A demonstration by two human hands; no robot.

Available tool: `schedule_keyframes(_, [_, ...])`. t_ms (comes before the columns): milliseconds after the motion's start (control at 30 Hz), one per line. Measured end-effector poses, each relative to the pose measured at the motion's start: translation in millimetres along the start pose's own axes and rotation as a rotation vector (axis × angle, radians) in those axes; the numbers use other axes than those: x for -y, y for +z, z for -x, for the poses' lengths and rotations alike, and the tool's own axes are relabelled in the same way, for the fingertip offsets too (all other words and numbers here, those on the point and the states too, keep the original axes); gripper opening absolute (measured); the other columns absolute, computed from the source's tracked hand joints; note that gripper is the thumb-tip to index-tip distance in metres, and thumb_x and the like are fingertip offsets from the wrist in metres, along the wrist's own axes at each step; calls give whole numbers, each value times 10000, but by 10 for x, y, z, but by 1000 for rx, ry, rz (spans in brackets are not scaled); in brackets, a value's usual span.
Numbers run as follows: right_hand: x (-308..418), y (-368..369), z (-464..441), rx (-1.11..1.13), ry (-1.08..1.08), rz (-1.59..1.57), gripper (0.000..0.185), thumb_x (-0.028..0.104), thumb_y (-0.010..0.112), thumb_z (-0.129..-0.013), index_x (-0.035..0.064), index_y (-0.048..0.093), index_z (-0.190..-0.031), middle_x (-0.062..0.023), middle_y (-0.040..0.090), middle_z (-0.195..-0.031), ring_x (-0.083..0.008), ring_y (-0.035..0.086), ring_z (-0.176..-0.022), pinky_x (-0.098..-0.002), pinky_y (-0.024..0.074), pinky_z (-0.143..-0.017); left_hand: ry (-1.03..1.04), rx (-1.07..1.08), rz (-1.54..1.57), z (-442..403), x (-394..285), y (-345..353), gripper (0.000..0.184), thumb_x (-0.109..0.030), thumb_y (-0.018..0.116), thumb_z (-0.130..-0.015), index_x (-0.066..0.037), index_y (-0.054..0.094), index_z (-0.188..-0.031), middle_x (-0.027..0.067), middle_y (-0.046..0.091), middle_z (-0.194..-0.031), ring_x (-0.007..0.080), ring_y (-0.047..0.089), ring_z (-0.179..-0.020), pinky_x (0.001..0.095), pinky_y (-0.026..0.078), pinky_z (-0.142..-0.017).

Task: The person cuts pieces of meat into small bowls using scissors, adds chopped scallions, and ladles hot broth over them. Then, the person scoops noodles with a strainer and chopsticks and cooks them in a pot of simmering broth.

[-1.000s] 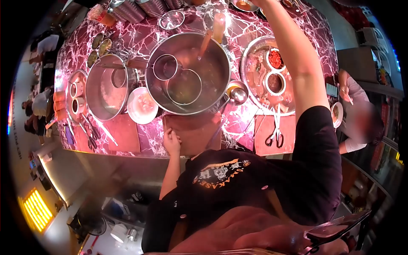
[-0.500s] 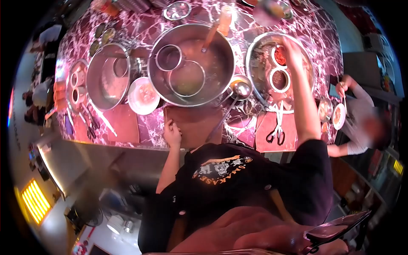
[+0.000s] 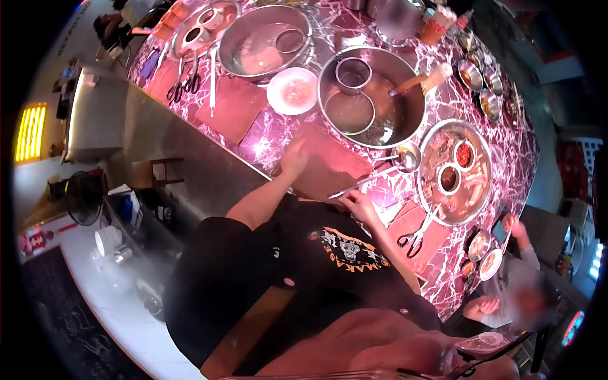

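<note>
My left hand [image 3: 294, 159] hovers by the left edge of a brown mat [image 3: 326, 168]; it is a little blurred, holds nothing I can see, and its fingers look loosely apart. At the mat's lower right, the fingers of my right hand [image 3: 359, 206] are closed at the handle end of a metal ladle [image 3: 408, 157]. The ladle's bowl rests beside a large steel pot [image 3: 324, 120] of broth with two round strainers [image 3: 353, 73] in it. Right of the ladle, a metal tray [image 3: 423, 155] holds pieces of food, a cup of red chopped chili [image 3: 464, 154] and a cup of dark sauce [image 3: 449, 179].
Scissors [image 3: 411, 244] lie on another mat [image 3: 427, 237]. A white bowl [image 3: 291, 92] and a second pot [image 3: 225, 47] stand to the left. At the right, a person's hand [image 3: 487, 305] is near a small bowl [image 3: 491, 265]. Several small metal bowls line the far side.
My right hand has left the chili cup on the tray and come back to the ladle's handle. My view has turned, so the table appears tilted. The ladle has not visibly moved.
</note>
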State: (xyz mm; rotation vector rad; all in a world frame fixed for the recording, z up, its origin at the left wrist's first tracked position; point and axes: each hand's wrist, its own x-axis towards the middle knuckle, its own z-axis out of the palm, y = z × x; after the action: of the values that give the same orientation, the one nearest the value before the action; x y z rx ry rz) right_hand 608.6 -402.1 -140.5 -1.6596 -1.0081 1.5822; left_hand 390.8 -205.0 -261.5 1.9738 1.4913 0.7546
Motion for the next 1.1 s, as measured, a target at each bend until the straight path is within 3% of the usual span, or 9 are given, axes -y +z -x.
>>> schedule_keyframes(67, [100, -23, -129, -91, -180, 65, 145, 155, 681, -914, 12, 662, -911, -16, 640, -719, -84, 581, -652, -250, 470, -601, -90, 55, 62, 14, -117, -97, 426, -258, 591, -870, -128, 626, -1275, 152, 707, -852, 298, 684, -744, 396, 528, -687])
schedule_keyframes(167, [447, 65, -247, -101, -59, -50, 138, 128, 669, -931, 40, 630, -830, 23, 599, -673, -46, 543, -612, -206, 431, -567, -118, 118, 39, 10, -315, -303, 421, -242, 589, -851, -125, 642, -1252, 170, 704, -917, 337, 676, -808, 406, 531, -742])
schedule_keyframes(333, [599, 435, -516, -302, -67, -49, 178, 176, 642, -954, 49, 632, -830, 13, 606, -667, -56, 536, -575, -221, 430, -538, 294, 417, 155, -22, 15, -587, 259, -211, 617, -865, -94, 710, -1076, 166, 676, -984, 353, 645, -924, 432, 515, -812])
schedule_keyframes(400, [653, 633, -549, -363, 48, -87, 199, 203, 621, -968, 48, 638, -843, 4, 612, -673, -77, 554, -585, -241, 455, -555, 250, 585, 169, -19, 134, -944, 254, -204, 621, -864, -58, 707, -1054, 171, 666, -974, 359, 636, -916, 429, 510, -813])
schedule_keyframes(533, [333, 1088, -913, -318, 92, -176, 225, 252, 603, -964, 40, 677, -949, -42, 662, -761, -116, 616, -654, -275, 508, -622, 161, 690, 300, -69, 593, -1234, 274, -197, 645, -889, -19, 688, -1092, 132, 670, -933, 239, 641, -863, 333, 506, -775])
schedule_keyframes(667, [102, 1391, -1102, -288, -26, 492, 264, 236, 625, -893, 22, 688, -1035, -105, 714, -876, -175, 690, -774, -316, 542, -731, -25, 742, 366, -83, 680, -1504, 299, -192, 627, -920, -6, 660, -1151, 91, 705, -964, 169, 653, -849, 298, 513, -741])
schedule_keyframes(933, [181, 801, -1494, 240, 106, 335, 260, 259, 644, -892, 31, 713, -998, -127, 720, -851, -219, 695, -729, -352, 552, -679, -597, 142, 553, 295, 1079, -1685, 188, -188, 635, -928, -7, 681, -906, 34, 645, -711, 91, 577, -597, 246, 470, -563])
schedule_keyframes(1000, [308, 724, -1535, 298, 204, 271, 274, 277, 634, -921, 18, 712, -966, -67, 697, -751, -160, 642, -610, -301, 518, -546, -688, 72, 486, 491, 1205, -1805, 207, -206, 663, -912, -21, 671, -821, 33, 635, -670, 90, 567, -574, 254, 456, -529])
schedule_keyframes(1100, [402, 717, -1653, 403, 238, 304, 256, 262, 612, -939, 30, 709, -890, -24, 651, -680, -117, 584, -551, -267, 461, -502, -710, -33, 163, 850, 1460, -2143, 316, -327, 693, -858, -22, 678, -776, 127, 660, -698, 243, 626, -605, 375, 501, -596])
